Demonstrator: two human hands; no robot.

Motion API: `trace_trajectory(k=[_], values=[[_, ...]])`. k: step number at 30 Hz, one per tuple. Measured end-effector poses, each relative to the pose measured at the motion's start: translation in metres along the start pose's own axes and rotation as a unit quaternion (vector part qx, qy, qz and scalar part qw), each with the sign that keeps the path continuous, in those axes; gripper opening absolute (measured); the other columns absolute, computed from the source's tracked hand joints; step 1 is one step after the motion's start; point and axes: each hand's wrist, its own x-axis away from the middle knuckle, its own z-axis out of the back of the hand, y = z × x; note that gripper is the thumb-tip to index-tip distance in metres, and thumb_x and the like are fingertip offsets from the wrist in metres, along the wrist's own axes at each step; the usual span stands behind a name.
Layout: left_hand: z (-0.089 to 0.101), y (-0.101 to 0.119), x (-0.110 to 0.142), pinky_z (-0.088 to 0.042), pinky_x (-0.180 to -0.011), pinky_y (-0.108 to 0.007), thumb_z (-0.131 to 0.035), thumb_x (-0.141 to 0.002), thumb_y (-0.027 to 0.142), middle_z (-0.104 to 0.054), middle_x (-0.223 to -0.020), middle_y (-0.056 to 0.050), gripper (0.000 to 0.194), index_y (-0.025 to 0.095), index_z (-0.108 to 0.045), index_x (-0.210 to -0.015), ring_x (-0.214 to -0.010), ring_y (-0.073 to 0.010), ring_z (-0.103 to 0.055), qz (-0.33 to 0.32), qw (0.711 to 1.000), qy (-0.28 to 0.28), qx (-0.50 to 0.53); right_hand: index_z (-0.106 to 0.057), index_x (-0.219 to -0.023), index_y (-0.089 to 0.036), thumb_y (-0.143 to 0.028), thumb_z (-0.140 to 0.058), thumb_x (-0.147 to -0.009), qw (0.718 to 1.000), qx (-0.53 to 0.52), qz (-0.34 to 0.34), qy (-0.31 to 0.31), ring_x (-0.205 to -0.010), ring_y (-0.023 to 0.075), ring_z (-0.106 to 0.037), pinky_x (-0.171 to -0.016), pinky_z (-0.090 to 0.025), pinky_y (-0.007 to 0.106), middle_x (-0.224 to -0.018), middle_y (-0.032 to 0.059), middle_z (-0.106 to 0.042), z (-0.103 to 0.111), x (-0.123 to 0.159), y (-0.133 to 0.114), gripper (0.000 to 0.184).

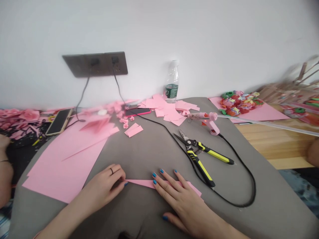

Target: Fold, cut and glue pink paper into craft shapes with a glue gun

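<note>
A narrow folded strip of pink paper [141, 182] lies flat across the grey tabletop. Its pointed left end is pinched between the thumb and fingers of my left hand [109, 184], which wears a dark ring. My right hand [175, 196], with blue nails, lies flat on the strip with its fingers spread, covering much of the strip's middle. Beyond my right hand rest yellow-and-black pruning shears [198, 149], their blades apart. Large pink paper sheets [67, 169] are spread to the left of my left hand.
A pink glue gun [209, 122] with a black cord stands at the right. Small pink paper pieces [164, 108] surround a plastic bottle [171, 83]. A phone [59, 121] lies at left, colourful crafted flowers [239, 103] at right. Parts of other people show at both edges.
</note>
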Motion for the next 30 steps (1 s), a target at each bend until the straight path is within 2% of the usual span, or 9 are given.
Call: trace_trajectory(k=[3,6,11,16,20,23,26,28,30], values=[[0.009,0.012,-0.014,-0.040,-0.066,-0.027,-0.045,-0.097,0.023,-0.061,-0.085,-0.001,0.015,0.021,-0.052,-0.084,-0.074,-0.0170,-0.059,0.066,0.993,-0.094,0.013,-0.032,-0.160,-0.018,-0.039,-0.069,-0.091,1.000,-0.006,0.004,0.005,-0.149,0.0366,-0.035,-0.119,-0.026,0.055,-0.165,0.0062,-0.032,-0.001,0.001,0.001,0.081],[0.018,0.026,-0.035,-0.032,-0.060,-0.028,-0.051,-0.096,0.031,-0.060,-0.077,0.000,0.021,0.022,-0.049,-0.076,-0.069,-0.0178,-0.056,0.080,0.980,-0.180,-0.001,-0.029,-0.161,-0.019,-0.039,-0.068,-0.092,1.000,-0.013,0.011,0.017,-0.151,0.0341,-0.032,-0.122,-0.022,0.054,-0.165,0.0060,-0.034,-0.004,0.003,0.003,0.081],[0.025,0.038,-0.062,-0.024,-0.058,-0.029,-0.055,-0.094,0.035,-0.052,-0.060,0.001,0.039,0.020,-0.041,-0.061,-0.067,-0.0180,-0.052,0.035,0.973,-0.226,-0.008,-0.026,-0.162,-0.021,-0.039,-0.064,-0.094,0.999,-0.034,0.014,0.029,-0.154,0.0297,-0.026,-0.125,-0.017,0.052,-0.163,0.0071,-0.038,-0.005,0.006,0.005,0.080],[0.017,0.047,-0.068,-0.026,-0.054,-0.026,-0.055,-0.094,0.041,-0.057,-0.061,0.003,0.032,0.021,-0.055,-0.069,-0.057,-0.0139,-0.050,0.066,0.971,-0.215,0.081,-0.025,-0.162,-0.022,-0.036,-0.062,-0.096,0.998,-0.055,0.015,0.022,-0.155,0.0289,-0.024,-0.125,-0.017,0.054,-0.163,0.0078,-0.039,-0.002,0.005,0.005,0.077],[0.009,0.056,-0.065,-0.034,-0.051,-0.022,-0.049,-0.096,0.052,-0.059,-0.055,0.003,0.046,0.020,-0.050,-0.064,-0.048,-0.0120,-0.055,0.112,0.928,-0.273,0.228,-0.029,-0.161,-0.021,-0.032,-0.056,-0.099,0.997,-0.062,0.031,0.033,-0.153,0.0264,-0.029,-0.125,-0.018,0.051,-0.161,0.0083,-0.044,0.004,0.009,0.008,0.069],[0.010,0.056,-0.058,-0.039,-0.049,-0.020,-0.052,-0.095,0.049,-0.062,-0.057,0.003,0.041,0.020,-0.049,-0.065,-0.045,-0.0110,-0.057,0.164,0.884,-0.288,0.329,-0.045,-0.151,-0.021,-0.027,-0.047,-0.102,0.990,-0.070,0.048,0.115,-0.145,0.0257,-0.044,-0.121,-0.024,0.050,-0.148,0.0098,-0.059,0.007,0.021,0.010,0.049],[0.013,0.050,-0.045,-0.040,-0.050,-0.019,-0.054,-0.094,0.043,-0.059,-0.057,0.004,0.034,0.020,-0.050,-0.069,-0.046,-0.0099,-0.054,0.190,0.873,-0.242,0.378,-0.067,-0.117,-0.025,-0.031,-0.035,-0.105,0.949,-0.138,0.013,0.282,-0.103,0.0276,-0.068,-0.098,-0.044,0.047,-0.101,0.0093,-0.076,0.008,0.035,0.003,0.034],[0.011,0.046,-0.036,-0.042,-0.052,-0.020,-0.052,-0.096,0.047,-0.058,-0.059,0.004,0.035,0.020,-0.050,-0.072,-0.049,-0.0100,-0.053,0.191,0.873,-0.190,0.406,-0.065,-0.084,-0.024,-0.039,-0.026,-0.106,0.902,-0.220,-0.045,0.370,-0.067,0.0237,-0.061,-0.069,-0.046,0.040,-0.068,0.0068,-0.063,0.007,0.035,-0.005,0.048],[0.005,0.046,-0.028,-0.044,-0.052,-0.020,-0.050,-0.095,0.055,-0.057,-0.059,0.003,0.041,0.021,-0.048,-0.073,-0.051,-0.0114,-0.053,0.186,0.870,-0.137,0.435,-0.051,-0.065,-0.023,-0.047,-0.024,-0.106,0.862,-0.303,-0.101,0.392,-0.053,0.0187,-0.048,-0.055,-0.037,0.035,-0.056,0.0025,-0.047,0.006,0.027,-0.013,0.055]])
